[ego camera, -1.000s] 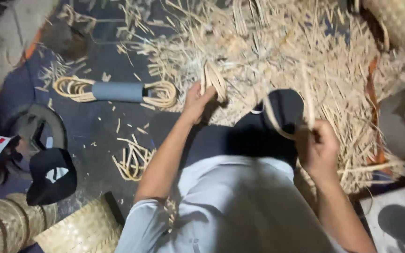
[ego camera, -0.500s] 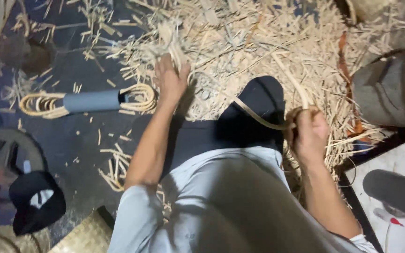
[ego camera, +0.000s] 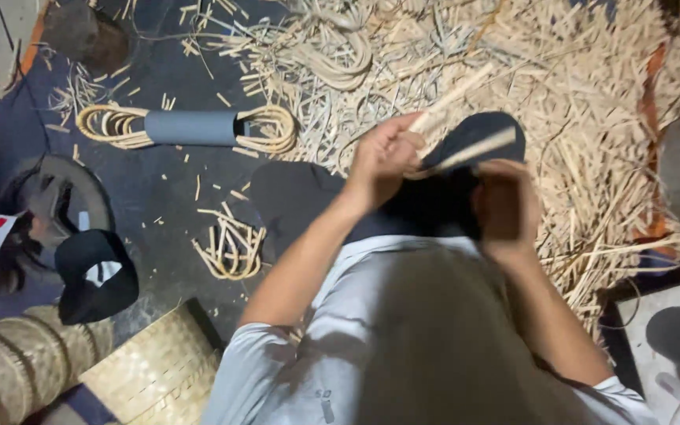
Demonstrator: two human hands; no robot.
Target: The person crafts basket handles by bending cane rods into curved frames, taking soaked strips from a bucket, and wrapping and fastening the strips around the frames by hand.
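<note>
My left hand (ego camera: 383, 157) is closed around a pale cane strip (ego camera: 454, 98) that rises up and to the right over my dark knee (ego camera: 474, 134). My right hand (ego camera: 505, 206) is blurred just to the right, closed on a second flat strip (ego camera: 474, 149) that crosses the knee. The two hands are close together above my lap. A deep heap of cut cane pieces (ego camera: 576, 86) covers the floor beyond them.
A coil of cane in a grey tube (ego camera: 190, 127) lies at the left. A small cane loop (ego camera: 230, 250) sits near my left elbow. A black cap (ego camera: 92, 275), woven baskets (ego camera: 155, 370) and a dark blue mat (ego camera: 159, 197) lie at lower left.
My left hand has left the heap and come back to my lap with a strip. My right hand has moved left to meet it. The camera has shifted.
</note>
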